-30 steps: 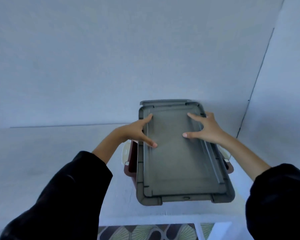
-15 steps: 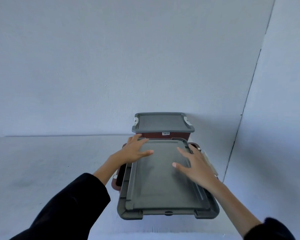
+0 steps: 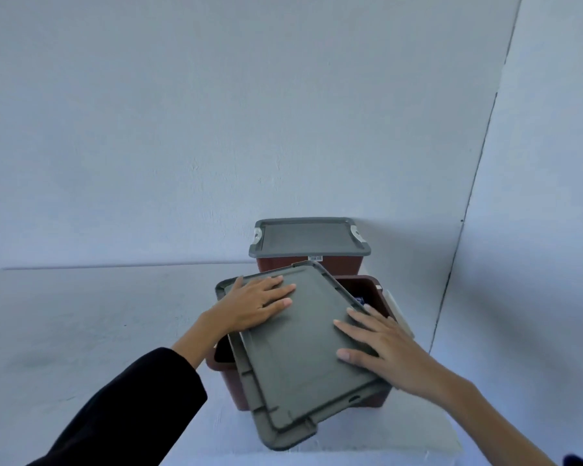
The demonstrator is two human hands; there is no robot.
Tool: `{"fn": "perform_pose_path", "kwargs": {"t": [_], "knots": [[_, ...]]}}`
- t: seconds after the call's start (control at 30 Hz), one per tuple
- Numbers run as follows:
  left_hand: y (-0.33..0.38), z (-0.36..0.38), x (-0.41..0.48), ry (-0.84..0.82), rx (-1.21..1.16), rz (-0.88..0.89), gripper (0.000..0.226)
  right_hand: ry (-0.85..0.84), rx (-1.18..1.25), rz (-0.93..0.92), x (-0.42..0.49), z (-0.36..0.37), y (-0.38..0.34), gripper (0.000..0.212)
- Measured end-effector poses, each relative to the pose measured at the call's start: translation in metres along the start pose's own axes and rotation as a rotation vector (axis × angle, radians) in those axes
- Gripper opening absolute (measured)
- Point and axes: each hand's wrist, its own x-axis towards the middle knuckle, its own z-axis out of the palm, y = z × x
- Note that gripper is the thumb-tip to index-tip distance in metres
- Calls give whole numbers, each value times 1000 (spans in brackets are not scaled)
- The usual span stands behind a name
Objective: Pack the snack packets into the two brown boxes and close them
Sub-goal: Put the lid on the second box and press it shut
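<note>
Grey lid (image 3: 293,358) lay skewed atop near brown box (image 3: 236,391), toward tabletop's (image 3: 81,331) far right corner. Left hand (image 3: 253,304) pressed flat on its far-left corner, right hand (image 3: 381,348) on its right edge; both grips spread, fingers straight. Rear brown box (image 3: 337,265) sat lidded just behind.

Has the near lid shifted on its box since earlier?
Yes: the grey lid twisted on the near brown box, its far end swinging left.

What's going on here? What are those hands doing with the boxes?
A person is putting the grey lid on the near brown box. The left hand and right hand both lie flat on it. The lid sits crooked, so the box's far right corner is open. The far brown box behind is already closed.
</note>
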Motion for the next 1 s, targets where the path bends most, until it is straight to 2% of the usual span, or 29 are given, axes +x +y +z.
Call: {"fn": "perform_pose_path", "kwargs": {"t": [0.07,0.13,0.17,0.23,0.27,0.3,0.33,0.4,0.47,0.57,0.67,0.73,0.83,1.0], "knots": [[-4,-1,-16,39,34,-51,107,-3,-60,-12,14,-7,17,121],[-6,-1,-32,98,85,-98,115,24,-102,10,29,-12,29,118],[-5,-2,-40,126,115,-116,118,29,-112,28,37,-14,34,110],[-2,-4,-53,180,152,-150,122,44,-128,67,50,-17,39,76],[0,-4,-58,211,153,-167,124,63,-133,89,56,-18,40,66],[4,-5,-62,241,156,-180,124,87,-131,114,60,-19,42,64],[7,-6,-66,276,156,-188,120,109,-122,144,63,-20,42,65],[10,-4,-70,360,116,-199,100,162,-90,199,67,-20,41,69],[9,-1,-69,418,-8,-213,80,186,-3,248,66,-16,40,69],[0,3,-66,386,-238,-347,54,154,135,302,63,-6,42,71],[-10,7,-57,177,-536,-524,64,151,197,341,59,-3,40,71],[-10,10,-50,154,-675,-542,69,161,202,355,58,-3,38,70],[-4,16,-49,259,-629,-535,65,175,214,350,57,-3,37,70],[0,19,-59,313,-565,-499,64,190,277,347,52,-1,36,72]]}}
